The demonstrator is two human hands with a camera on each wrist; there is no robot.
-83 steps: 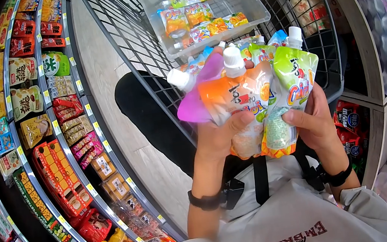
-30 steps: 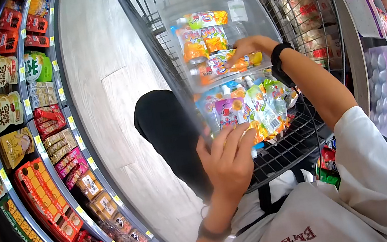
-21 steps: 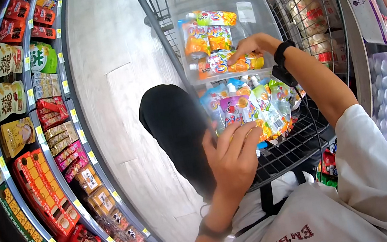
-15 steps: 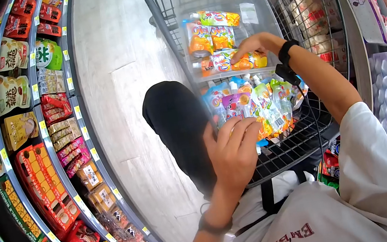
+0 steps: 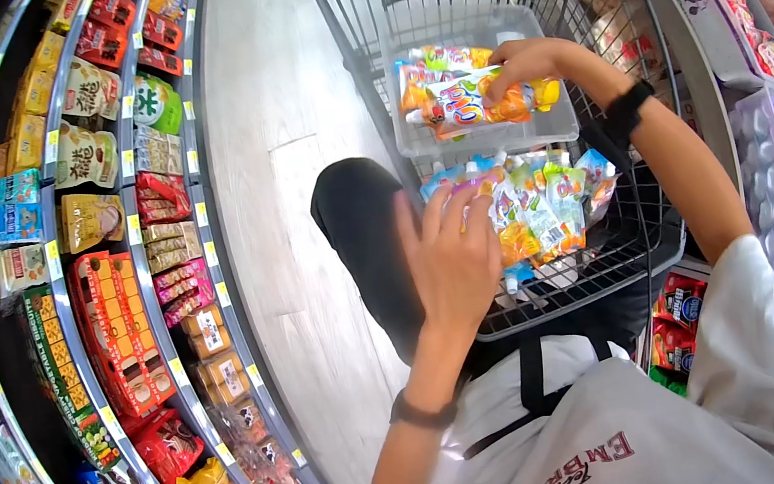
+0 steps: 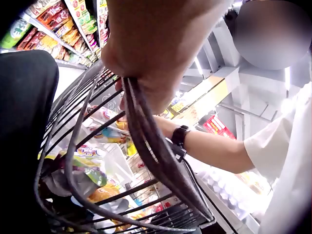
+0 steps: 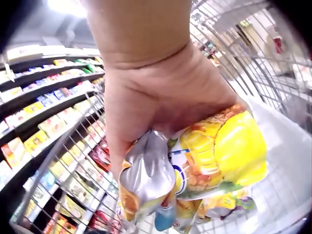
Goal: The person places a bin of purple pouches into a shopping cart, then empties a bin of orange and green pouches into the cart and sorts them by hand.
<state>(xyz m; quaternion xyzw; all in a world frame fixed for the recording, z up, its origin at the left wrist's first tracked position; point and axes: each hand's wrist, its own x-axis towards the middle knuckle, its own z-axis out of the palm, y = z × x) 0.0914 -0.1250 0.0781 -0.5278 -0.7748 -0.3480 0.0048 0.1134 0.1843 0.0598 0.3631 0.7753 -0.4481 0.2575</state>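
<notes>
In the head view my right hand [image 5: 536, 64] grips an orange-and-white spouted pouch [image 5: 459, 107] over the clear plastic bin [image 5: 548, 123]; other pouches lie partly hidden beneath it. The right wrist view shows my thumb and fingers around a yellow-printed pouch [image 7: 222, 153] and a silver-sided one [image 7: 148, 168]. My left hand [image 5: 455, 256], fingers spread and slightly bent, is at the cart's near left side, its fingertips over a purple pouch [image 5: 475, 189]. Beside them lie several green and orange pouches [image 5: 533, 204]. In the left wrist view that hand [image 6: 146, 63] is above the cart rail [image 6: 151, 141].
A wire shopping cart [image 5: 676, 242] surrounds the bin and pouches. Snack shelves [image 5: 144, 270] run along the left, beyond a strip of pale floor [image 5: 279, 229]. Packages and display boxes [image 5: 762, 117] line the right. My black-clad knee [image 5: 357, 211] is beside the cart.
Both hands earlier held pouches near my chest; those are now in the cart. My right hand has since gripped and lifted a pouch from the bin's near side. The head view has shifted.
</notes>
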